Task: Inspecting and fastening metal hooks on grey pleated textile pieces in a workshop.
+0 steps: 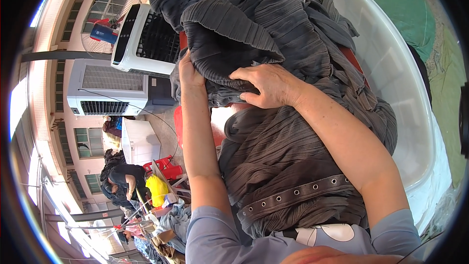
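A dark grey crinkled garment (229, 24) is bunched in front of me, with a wide edge lifted into a loop that shows its dark inside. My left hand (192, 72) grips the loop's left side, its fingers partly hidden by cloth. From the right, my right hand (271, 85) pinches the lower part of the loop between thumb and fingers. More of the same grey cloth lies across my lap, crossed by a dark band with metal eyelets (278, 199). Under the cloth, part of a red surface (222, 122) shows between my forearms.
A large translucent white tub (415, 117) curves along the right, beside green cloth (395, 5). To the left stand a white air cooler (129, 39), a larger cooler (107, 88) and a fan (105, 32). Another person (124, 178) bends near a yellow bag (157, 189) and red stools (168, 168).
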Available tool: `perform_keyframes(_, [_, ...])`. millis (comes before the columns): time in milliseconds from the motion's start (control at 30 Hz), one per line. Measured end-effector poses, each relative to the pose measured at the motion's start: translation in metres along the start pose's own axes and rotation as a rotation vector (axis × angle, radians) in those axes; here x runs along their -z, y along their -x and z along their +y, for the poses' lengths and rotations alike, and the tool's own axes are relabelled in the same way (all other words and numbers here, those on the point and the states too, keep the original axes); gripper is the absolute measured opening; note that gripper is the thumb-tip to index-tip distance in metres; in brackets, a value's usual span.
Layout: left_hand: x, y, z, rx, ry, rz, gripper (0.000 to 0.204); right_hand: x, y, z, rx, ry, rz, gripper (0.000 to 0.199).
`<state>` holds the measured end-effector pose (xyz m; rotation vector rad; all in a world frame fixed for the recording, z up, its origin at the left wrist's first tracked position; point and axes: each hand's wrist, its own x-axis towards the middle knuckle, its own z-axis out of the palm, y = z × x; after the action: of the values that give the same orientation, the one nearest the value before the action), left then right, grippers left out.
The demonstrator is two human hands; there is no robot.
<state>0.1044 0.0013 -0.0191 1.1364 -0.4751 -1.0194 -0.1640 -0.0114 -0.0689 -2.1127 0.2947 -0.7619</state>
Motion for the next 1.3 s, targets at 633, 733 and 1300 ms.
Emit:
perform_keyframes(633, [-0.018,0.030,0.001,-0.112,-0.078,-0.400,0.038,0.008,0.000,-0.006,-0.145,-0.073,-0.012,0.075])
perform_keyframes(733, [-0.030,0.033,0.000,-0.155,-0.328,-0.368,0.030,0.005,0.000,-0.004,-0.129,-0.053,0.016,0.074])
perform_keyframes(1300, [-0.039,0.040,-0.009,-0.109,-0.211,-0.324,0.018,0.003,-0.005,-0.006,-0.196,-0.023,-0.066,0.089])
